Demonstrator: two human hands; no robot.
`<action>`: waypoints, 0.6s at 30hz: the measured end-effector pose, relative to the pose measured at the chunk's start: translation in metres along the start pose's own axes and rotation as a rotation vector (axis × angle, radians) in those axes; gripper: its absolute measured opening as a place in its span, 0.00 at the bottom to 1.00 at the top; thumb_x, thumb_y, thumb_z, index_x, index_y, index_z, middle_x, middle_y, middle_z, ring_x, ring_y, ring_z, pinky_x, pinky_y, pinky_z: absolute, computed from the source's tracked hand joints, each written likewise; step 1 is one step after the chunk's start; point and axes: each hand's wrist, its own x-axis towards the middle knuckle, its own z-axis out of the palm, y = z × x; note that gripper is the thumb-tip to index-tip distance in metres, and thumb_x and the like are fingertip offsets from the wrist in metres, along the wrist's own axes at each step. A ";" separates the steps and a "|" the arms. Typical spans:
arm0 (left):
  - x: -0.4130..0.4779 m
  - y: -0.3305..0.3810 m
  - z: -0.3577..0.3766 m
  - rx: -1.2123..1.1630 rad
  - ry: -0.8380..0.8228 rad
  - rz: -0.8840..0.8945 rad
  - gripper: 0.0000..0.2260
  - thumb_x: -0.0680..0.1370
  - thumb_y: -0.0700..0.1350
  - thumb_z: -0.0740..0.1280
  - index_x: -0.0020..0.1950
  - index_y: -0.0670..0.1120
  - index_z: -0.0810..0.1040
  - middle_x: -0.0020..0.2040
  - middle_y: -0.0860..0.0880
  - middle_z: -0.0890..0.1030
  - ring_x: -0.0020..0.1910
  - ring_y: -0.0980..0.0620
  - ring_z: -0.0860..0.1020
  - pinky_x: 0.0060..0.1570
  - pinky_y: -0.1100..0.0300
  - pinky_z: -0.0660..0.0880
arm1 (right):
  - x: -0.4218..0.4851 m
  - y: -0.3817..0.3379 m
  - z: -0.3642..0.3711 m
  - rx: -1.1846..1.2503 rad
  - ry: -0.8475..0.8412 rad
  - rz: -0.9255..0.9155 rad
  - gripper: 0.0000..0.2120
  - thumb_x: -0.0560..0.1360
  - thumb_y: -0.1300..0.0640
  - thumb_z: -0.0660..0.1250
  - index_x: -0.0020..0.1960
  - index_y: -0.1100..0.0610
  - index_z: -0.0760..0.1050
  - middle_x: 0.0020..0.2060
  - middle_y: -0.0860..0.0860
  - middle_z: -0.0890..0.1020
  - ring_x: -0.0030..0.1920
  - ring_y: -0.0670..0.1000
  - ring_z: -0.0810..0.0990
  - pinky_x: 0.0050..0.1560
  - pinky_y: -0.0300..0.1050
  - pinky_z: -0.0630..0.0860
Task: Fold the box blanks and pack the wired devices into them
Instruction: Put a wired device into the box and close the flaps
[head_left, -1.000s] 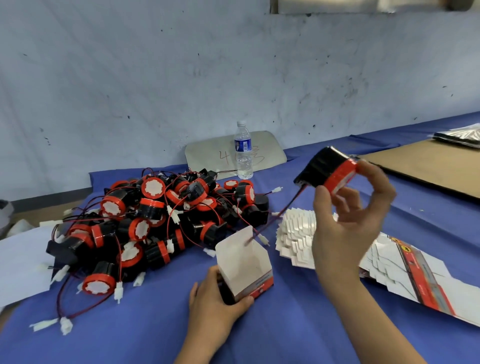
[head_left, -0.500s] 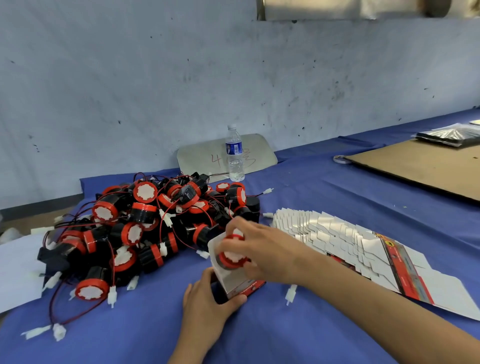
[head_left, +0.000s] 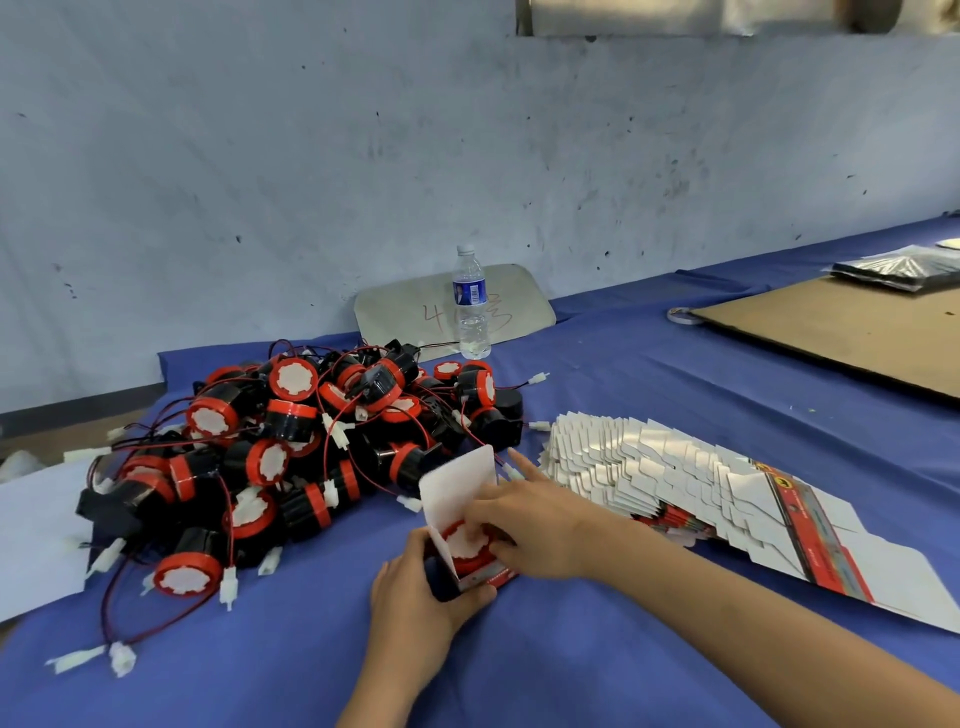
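Toward the left edge of the blue tabletop (head_left: 623, 395) lies a heap of wired devices (head_left: 291, 457), black with red caps, their red wires and white plugs trailing toward the near edge. Just right of the heap, the left hand (head_left: 415, 597) grips the base of a small open box (head_left: 457, 509), its white flap upright. One device (head_left: 465, 540) sits in the box mouth, the right hand (head_left: 524, 525) resting on it, fingers loosely extended. Further right, a fanned stack of flat box blanks (head_left: 675, 483) stretches toward the right edge.
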 end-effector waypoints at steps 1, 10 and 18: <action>0.000 0.001 0.000 0.009 0.003 0.001 0.28 0.65 0.52 0.79 0.59 0.57 0.70 0.51 0.57 0.80 0.56 0.49 0.77 0.55 0.48 0.74 | 0.001 0.000 -0.001 0.009 -0.018 0.020 0.11 0.76 0.61 0.61 0.56 0.56 0.76 0.54 0.51 0.77 0.61 0.51 0.72 0.75 0.57 0.38; -0.009 0.015 0.005 -0.040 0.063 0.247 0.32 0.69 0.58 0.72 0.61 0.81 0.57 0.64 0.65 0.69 0.58 0.74 0.69 0.48 0.79 0.67 | -0.025 0.002 0.005 0.372 0.324 0.139 0.15 0.75 0.64 0.63 0.60 0.55 0.79 0.68 0.49 0.69 0.66 0.47 0.68 0.62 0.36 0.66; -0.007 0.011 0.005 0.088 0.130 0.285 0.13 0.74 0.48 0.73 0.48 0.66 0.74 0.64 0.58 0.70 0.61 0.58 0.72 0.55 0.64 0.71 | -0.076 -0.003 0.034 0.261 0.347 0.467 0.20 0.77 0.58 0.62 0.68 0.48 0.66 0.59 0.45 0.75 0.57 0.49 0.74 0.54 0.44 0.72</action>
